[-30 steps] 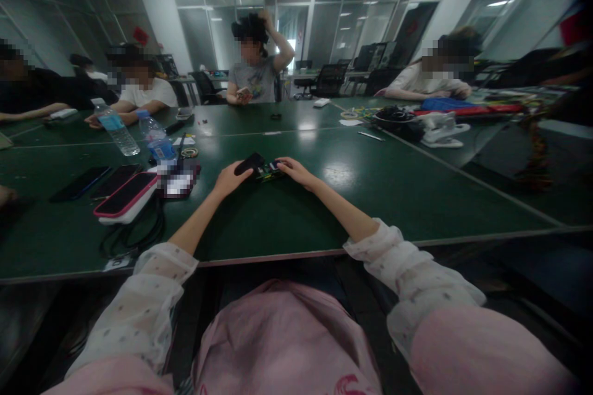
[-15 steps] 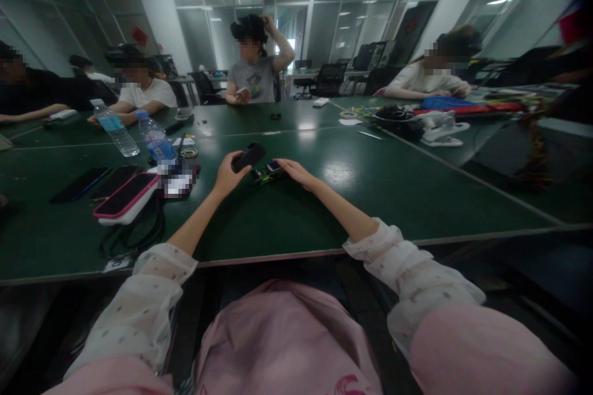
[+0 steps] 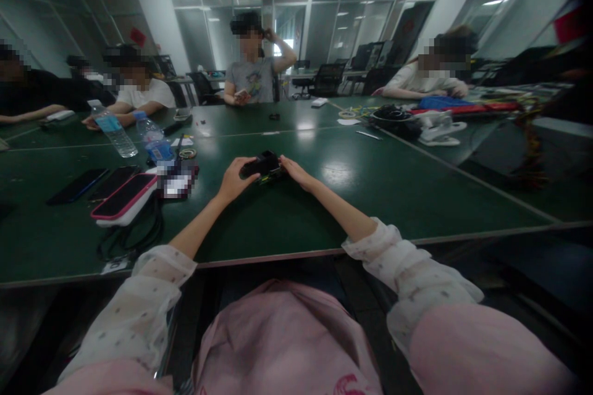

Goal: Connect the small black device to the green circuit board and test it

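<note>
My left hand (image 3: 235, 179) is closed round a black plastic cover (image 3: 262, 164), thumb at the near side and fingers at the far side. The cover lies over a small circuit board (image 3: 269, 179), hiding most of it; green and yellow bits show along its near edge. Whether the two parts are joined I cannot tell. At the right end, my right hand (image 3: 296, 173) has its fingers together against the board and cover. Both hands are over the green table (image 3: 287, 222).
On the left are a pink-edged phone (image 3: 125, 196), dark phones (image 3: 78, 186), black cords (image 3: 148, 222) and two water bottles (image 3: 113, 129), (image 3: 154, 139). At the right lie a black cable bundle (image 3: 393, 118) and a white device (image 3: 442, 128). Several people sit around the table.
My left hand has brought the black cover right and down over the circuit board, turning it so its cut-out faces up. The board's screen is now hidden; my right hand stays beside it.
</note>
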### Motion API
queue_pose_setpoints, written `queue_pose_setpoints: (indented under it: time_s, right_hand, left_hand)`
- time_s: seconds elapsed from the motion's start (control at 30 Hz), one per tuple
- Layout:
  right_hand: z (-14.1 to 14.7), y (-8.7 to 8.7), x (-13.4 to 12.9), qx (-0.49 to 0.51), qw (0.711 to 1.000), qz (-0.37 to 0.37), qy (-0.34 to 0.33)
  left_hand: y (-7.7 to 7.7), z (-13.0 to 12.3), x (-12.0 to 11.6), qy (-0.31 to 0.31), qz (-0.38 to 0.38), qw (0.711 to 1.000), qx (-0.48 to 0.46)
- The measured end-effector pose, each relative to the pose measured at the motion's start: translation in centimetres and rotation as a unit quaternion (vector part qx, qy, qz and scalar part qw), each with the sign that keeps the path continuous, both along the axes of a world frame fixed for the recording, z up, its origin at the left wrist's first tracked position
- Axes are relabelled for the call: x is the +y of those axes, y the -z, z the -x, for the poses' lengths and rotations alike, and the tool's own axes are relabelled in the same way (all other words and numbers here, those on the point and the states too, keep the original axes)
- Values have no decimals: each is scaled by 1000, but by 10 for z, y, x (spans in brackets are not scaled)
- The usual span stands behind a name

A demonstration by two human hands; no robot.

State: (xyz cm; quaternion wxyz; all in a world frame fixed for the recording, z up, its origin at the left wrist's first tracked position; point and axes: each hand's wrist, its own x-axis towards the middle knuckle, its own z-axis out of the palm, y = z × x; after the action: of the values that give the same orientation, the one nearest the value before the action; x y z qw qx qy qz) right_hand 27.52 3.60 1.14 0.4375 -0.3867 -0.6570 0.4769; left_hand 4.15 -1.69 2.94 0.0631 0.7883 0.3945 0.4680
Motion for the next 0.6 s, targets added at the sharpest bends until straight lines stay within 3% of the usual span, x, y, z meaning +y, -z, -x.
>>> queue_pose_setpoints:
  time_s: [0.4, 0.6]
  right_hand:
    - [-2, -2, -4, -7, 1000, -4, 15]
    - [-2, 2, 1, -15, 998, -8, 56]
  left_hand:
    - [2, -2, -2, 36, 13, 999, 37]
    - [-1, -2, -5, 38, -1, 997, 72]
